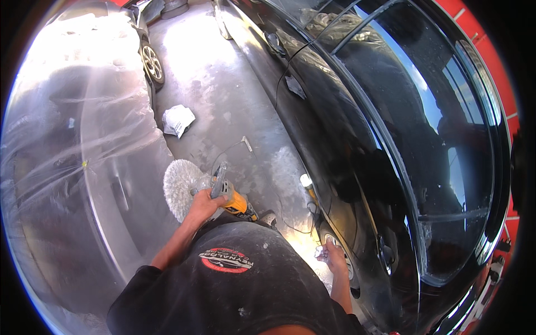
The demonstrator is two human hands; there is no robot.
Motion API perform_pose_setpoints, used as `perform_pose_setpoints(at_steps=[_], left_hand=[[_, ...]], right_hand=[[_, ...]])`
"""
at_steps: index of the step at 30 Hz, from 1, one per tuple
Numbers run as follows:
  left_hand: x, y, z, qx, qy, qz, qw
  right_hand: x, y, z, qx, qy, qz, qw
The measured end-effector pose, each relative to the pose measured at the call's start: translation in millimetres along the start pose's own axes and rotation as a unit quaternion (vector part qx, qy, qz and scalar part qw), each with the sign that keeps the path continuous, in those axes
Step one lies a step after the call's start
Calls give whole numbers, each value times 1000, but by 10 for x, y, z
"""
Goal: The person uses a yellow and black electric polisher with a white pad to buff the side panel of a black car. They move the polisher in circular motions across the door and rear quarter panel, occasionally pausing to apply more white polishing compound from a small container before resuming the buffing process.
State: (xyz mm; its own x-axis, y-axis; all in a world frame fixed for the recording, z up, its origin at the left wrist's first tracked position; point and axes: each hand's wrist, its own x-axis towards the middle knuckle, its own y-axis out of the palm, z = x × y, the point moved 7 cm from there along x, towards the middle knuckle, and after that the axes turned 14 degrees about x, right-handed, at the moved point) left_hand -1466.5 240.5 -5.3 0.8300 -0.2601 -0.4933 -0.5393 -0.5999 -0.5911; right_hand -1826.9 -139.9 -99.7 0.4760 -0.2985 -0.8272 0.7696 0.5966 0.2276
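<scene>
My left hand [205, 205] is wrapped round a yellow and black power polisher [239, 204], held in front of my waist. Its round, fluffy white wool pad [181, 188] faces left, toward a car under plastic sheeting. Low on the right, my right hand [336, 258] is closed on a small whitish, crumpled-looking thing [321, 253], too small to name. That hand is close to the side of a black car [357, 184], near its wheel; whether it touches the car I cannot tell.
Clear plastic sheeting [50, 134] covers the car on the left. A lit work lamp [306, 181] with a yellow body stands beside the black car. A crumpled white bag [178, 120] lies on the grey floor [223, 84]. A dark cord [278, 84] hangs over the black car's side.
</scene>
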Motion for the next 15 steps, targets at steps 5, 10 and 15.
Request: perform_pose_setpoints(at_steps=[5,10,15], left_hand=[[-28,-313,-306,40,-46,0,998],[346,-479,-240,2,-86,4,996],[1025,-782,-287,-23,-46,-7,999]], right_hand=[[405,797,464,-45,18,61,997],[965,1578,1042,-104,-9,62,993],[1314,2268,1442,-101,-19,22,994]])
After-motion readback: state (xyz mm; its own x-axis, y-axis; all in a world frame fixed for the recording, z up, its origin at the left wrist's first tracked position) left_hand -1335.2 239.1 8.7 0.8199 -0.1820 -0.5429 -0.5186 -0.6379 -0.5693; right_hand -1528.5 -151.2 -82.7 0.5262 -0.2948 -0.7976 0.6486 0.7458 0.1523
